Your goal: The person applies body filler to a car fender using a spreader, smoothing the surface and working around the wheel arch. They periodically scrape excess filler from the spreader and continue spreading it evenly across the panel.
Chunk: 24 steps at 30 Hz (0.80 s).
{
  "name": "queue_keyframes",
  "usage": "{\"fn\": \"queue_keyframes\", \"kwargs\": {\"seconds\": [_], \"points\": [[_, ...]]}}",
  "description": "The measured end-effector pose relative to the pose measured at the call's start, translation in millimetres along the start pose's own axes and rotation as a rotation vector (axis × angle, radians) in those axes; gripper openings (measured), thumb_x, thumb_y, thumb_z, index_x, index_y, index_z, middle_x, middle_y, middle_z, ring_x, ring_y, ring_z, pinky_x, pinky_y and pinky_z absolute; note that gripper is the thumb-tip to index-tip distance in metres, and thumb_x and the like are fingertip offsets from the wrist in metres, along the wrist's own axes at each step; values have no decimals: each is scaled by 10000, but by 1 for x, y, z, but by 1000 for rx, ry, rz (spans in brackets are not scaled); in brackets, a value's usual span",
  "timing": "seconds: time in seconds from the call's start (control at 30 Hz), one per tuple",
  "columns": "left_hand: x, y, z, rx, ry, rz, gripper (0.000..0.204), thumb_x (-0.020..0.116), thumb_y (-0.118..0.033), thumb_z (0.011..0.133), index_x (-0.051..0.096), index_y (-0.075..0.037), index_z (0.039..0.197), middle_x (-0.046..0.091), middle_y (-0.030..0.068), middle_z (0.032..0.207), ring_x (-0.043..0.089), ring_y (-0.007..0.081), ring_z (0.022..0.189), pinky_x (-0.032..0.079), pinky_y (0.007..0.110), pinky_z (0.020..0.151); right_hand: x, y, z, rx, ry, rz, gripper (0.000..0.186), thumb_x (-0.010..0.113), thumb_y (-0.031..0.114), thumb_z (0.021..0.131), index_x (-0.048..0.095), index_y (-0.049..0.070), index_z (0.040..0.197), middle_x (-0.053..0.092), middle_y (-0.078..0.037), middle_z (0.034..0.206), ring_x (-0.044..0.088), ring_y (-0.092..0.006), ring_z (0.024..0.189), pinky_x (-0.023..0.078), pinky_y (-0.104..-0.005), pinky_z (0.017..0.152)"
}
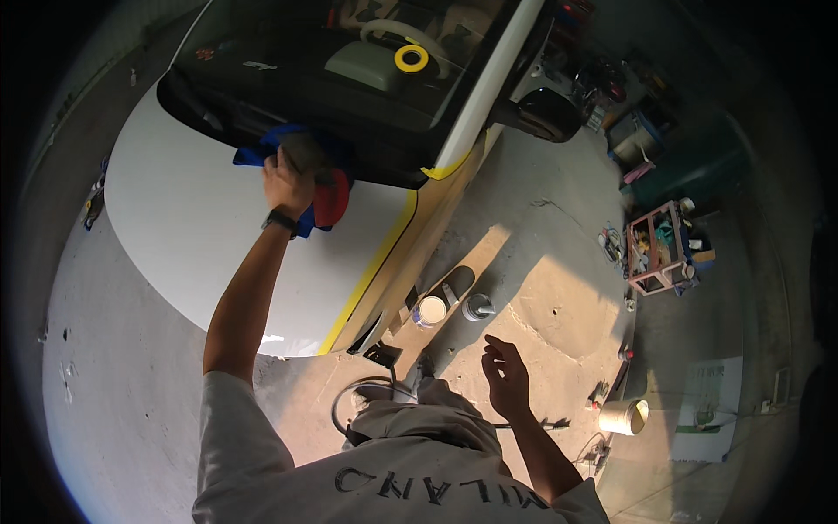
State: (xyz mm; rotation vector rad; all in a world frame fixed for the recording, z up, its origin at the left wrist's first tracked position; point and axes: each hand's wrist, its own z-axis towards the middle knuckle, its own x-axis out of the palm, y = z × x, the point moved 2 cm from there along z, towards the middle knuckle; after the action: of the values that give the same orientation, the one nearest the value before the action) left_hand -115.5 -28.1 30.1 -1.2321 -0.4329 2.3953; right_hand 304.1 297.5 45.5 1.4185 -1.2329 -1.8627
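My left hand (288, 187) reaches to the back of a white car hood (196, 196), close to the windshield's lower edge. Its fingers are closed on a dark block (301, 150), whose exact kind I cannot make out. A crumpled blue cloth (253, 157) lies around and behind the block. Beside the hand a round red pad (331, 201) rests over the cloth. My right hand (506, 374) hangs in the air at the car's side, above the floor, fingers loosely bent and apart, nothing in them. Yellow masking tape (371, 275) runs along the hood's edge.
A yellow tape roll (400, 54) sits on the windshield. The side mirror (550, 115) juts out at right. On the floor stand an open can (430, 311), a grey cup (477, 307) and a white bucket (618, 417). A cluttered cart (656, 285) stands farther right; a hose (335, 409) curves near my feet.
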Motion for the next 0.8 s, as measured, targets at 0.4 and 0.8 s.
{"fn": "queue_keyframes", "kwargs": {"seconds": [0.4, 0.8], "points": [[-73, -38, -260, 114, 354, -594, 99, 701, -94, 926, 769, -31, 962, 698, 86, 686, 692, 287, 676, 567, 407, 703, -49, -77, -41, 409, 273, -59, 254, 617, 176, 1013, 735, 7, 1162, 778, -128, 1007, 756, -183, 851, 572, -295, 764], [-199, -66, -732, -1500, 1099, -152, 670, 480, -382, 1075, 239, -98, 1632, 440, 169, 1571, 530, 313, 1271, 438, 429, 1049, -219, -156, 103, 80, 356, 114, 235, 639, 112, 1009, 728, 3, 1196, 783, -136, 1038, 762, -213, 963, 595, -320, 859]]}}
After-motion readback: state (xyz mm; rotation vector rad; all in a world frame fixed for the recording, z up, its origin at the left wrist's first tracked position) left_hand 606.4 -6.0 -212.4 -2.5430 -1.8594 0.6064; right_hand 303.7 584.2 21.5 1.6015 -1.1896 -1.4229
